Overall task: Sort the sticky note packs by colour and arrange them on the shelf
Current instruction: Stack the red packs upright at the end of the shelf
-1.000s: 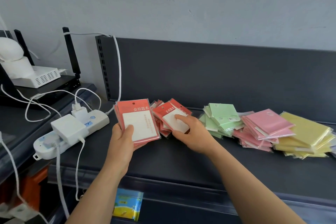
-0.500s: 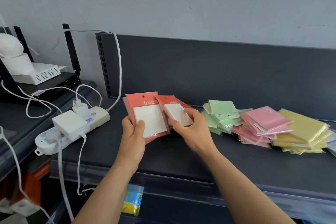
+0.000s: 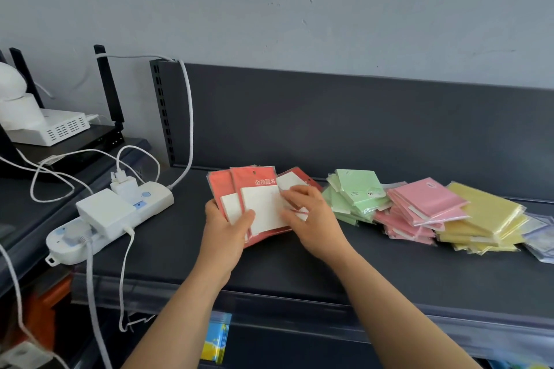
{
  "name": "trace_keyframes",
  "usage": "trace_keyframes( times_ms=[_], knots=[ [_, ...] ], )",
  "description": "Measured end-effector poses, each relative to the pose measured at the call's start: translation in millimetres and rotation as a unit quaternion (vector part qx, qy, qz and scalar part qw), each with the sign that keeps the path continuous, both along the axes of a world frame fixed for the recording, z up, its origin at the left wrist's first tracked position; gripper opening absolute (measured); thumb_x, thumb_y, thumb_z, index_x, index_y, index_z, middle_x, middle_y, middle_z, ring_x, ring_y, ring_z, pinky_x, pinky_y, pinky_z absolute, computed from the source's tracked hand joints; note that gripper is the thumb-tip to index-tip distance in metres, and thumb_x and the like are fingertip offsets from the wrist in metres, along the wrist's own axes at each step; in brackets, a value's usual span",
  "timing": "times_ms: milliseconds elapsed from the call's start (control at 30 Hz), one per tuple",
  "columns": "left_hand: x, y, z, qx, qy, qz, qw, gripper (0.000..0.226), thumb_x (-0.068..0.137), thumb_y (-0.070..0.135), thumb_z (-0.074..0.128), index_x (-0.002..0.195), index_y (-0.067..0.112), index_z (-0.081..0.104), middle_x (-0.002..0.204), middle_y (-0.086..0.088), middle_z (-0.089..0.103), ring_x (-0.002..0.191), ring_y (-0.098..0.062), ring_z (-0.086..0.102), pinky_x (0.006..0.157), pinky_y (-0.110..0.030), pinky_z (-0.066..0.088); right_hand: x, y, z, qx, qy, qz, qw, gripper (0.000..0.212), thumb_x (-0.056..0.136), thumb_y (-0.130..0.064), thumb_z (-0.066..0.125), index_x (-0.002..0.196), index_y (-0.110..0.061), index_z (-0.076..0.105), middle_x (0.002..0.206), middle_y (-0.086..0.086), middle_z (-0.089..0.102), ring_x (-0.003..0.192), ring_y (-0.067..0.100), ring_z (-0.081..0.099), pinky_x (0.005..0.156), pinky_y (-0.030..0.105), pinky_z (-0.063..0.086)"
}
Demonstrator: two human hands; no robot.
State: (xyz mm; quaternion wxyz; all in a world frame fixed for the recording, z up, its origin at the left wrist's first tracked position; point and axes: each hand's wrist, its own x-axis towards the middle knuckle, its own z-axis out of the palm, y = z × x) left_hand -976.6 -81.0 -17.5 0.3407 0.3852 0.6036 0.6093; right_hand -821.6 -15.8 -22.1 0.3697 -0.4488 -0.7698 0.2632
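My left hand (image 3: 225, 234) holds a fanned bunch of red sticky note packs (image 3: 260, 189) just above the dark shelf (image 3: 344, 266), thumb on the front pack's white label. My right hand (image 3: 311, 219) meets the bunch from the right, its fingers curled on another red pack (image 3: 292, 180) at the right edge of the fan. To the right, piles lie on the shelf: green packs (image 3: 356, 189), pink packs (image 3: 425, 204), yellow packs (image 3: 482, 213), and pale blue-violet packs (image 3: 539, 237) at the frame's edge.
A white power strip (image 3: 114, 213) with plugged adapters and trailing cables lies at the shelf's left end. A white router (image 3: 57, 126) with black antennas stands on the neighbouring shelf. The shelf's back panel (image 3: 329, 123) rises behind the piles.
My right hand carried a red pack from the shelf to the left hand's bunch. The fan of red packs in my left hand has grown and shifted right.
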Motion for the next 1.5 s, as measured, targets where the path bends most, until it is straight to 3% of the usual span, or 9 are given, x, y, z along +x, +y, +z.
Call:
trace_keyframes(
  times_ms=[233, 400, 500, 567, 767, 933, 1067, 1333, 1500],
  knots=[
    [-24, 0, -4, -0.001, 0.001, 0.038, 0.999, 0.036, 0.092, 0.013, 0.059, 0.122, 0.017, 0.04, 0.108, 0.006, 0.06, 0.092, -0.006, 0.058, 0.064, -0.021, 0.043, -8, 19, 0, -0.034, -0.129, -0.06, 0.989, 0.051, 0.099, -0.029, 0.05, 0.144, -0.01, 0.036, 0.149, 0.006, 0.038, 0.138, 0.025, 0.034, 0.113, 0.037, 0.032],
    [-39, 4, -16, -0.009, -0.058, 0.06, 0.996, 0.041, 0.089, 0.013, 0.062, 0.126, 0.018, 0.045, 0.114, 0.003, 0.065, 0.102, -0.015, 0.063, 0.072, -0.028, 0.049, -4, 19, 6, 0.014, -0.176, -0.08, 0.981, 0.037, 0.096, -0.026, 0.055, 0.129, -0.008, 0.053, 0.129, 0.007, 0.054, 0.116, 0.025, 0.052, 0.095, 0.03, 0.042],
    [-43, 5, -18, -0.015, -0.081, 0.055, 0.995, 0.042, 0.087, 0.016, 0.062, 0.127, 0.02, 0.048, 0.114, 0.003, 0.067, 0.102, -0.016, 0.066, 0.077, -0.033, 0.053, -6, 17, 4, 0.064, -0.18, -0.071, 0.979, 0.017, 0.097, -0.018, 0.049, 0.083, -0.009, 0.053, 0.086, 0.005, 0.056, 0.078, 0.024, 0.052, 0.066, 0.03, 0.037],
    [-43, 5, -18, -0.018, -0.076, 0.048, 0.996, 0.041, 0.087, 0.016, 0.061, 0.126, 0.02, 0.05, 0.113, 0.004, 0.068, 0.102, -0.017, 0.066, 0.082, -0.037, 0.055, -5, 16, 2, 0.074, -0.12, -0.074, 0.987, 0.021, 0.098, -0.013, 0.044, 0.082, -0.006, 0.054, 0.078, 0.007, 0.058, 0.07, 0.024, 0.051, 0.061, 0.029, 0.035],
    [-35, 7, -14, -0.047, -0.078, -0.007, 0.996, 0.038, 0.09, 0.017, 0.059, 0.126, 0.019, 0.047, 0.116, -0.001, 0.065, 0.105, -0.02, 0.064, 0.089, -0.041, 0.054, 5, -1, 4, 0.082, 0.057, 0.002, 0.995, 0.025, 0.096, -0.016, 0.055, 0.119, -0.014, 0.064, 0.109, -0.007, 0.067, 0.096, 0.004, 0.061, 0.082, 0.011, 0.045],
    [-28, 10, -13, -0.041, -0.137, -0.054, 0.988, 0.036, 0.089, 0.018, 0.057, 0.125, 0.017, 0.051, 0.115, -0.008, 0.067, 0.102, -0.025, 0.068, 0.085, -0.043, 0.056, 3, -5, -8, 0.125, -0.036, 0.116, 0.985, 0.03, 0.085, -0.006, 0.067, 0.114, -0.012, 0.069, 0.121, -0.006, 0.064, 0.115, 0.0, 0.054, 0.101, 0.01, 0.038],
    [-26, 12, -12, -0.036, -0.08, -0.046, 0.995, 0.075, 0.059, 0.046, 0.084, 0.123, 0.021, 0.056, 0.111, -0.001, 0.071, 0.098, -0.021, 0.071, 0.085, -0.047, 0.057, 4, -8, -6, 0.107, -0.05, 0.142, 0.983, 0.033, 0.084, -0.004, 0.066, 0.116, -0.014, 0.069, 0.126, -0.007, 0.061, 0.119, 0.001, 0.053, 0.104, 0.01, 0.035],
    [-47, 10, -14, -0.01, -0.066, 0.069, 0.995, 0.043, 0.08, 0.014, 0.073, 0.12, 0.019, 0.055, 0.107, 0.002, 0.069, 0.097, -0.018, 0.068, 0.078, -0.036, 0.054, 5, 11, -4, 0.015, -0.115, 0.002, 0.993, 0.035, 0.096, -0.025, 0.056, 0.128, -0.012, 0.052, 0.132, 0.004, 0.05, 0.123, 0.019, 0.044, 0.101, 0.022, 0.032],
    [-62, 1, -17, -0.005, -0.074, 0.099, 0.992, 0.043, 0.082, 0.013, 0.07, 0.122, 0.017, 0.053, 0.109, 0.0, 0.068, 0.098, -0.02, 0.067, 0.076, -0.036, 0.053, -1, 6, -3, -0.023, -0.086, -0.032, 0.995, 0.066, 0.081, -0.047, 0.07, 0.133, -0.012, 0.05, 0.131, -0.002, 0.05, 0.118, 0.013, 0.049, 0.094, 0.02, 0.038]
  ],
)
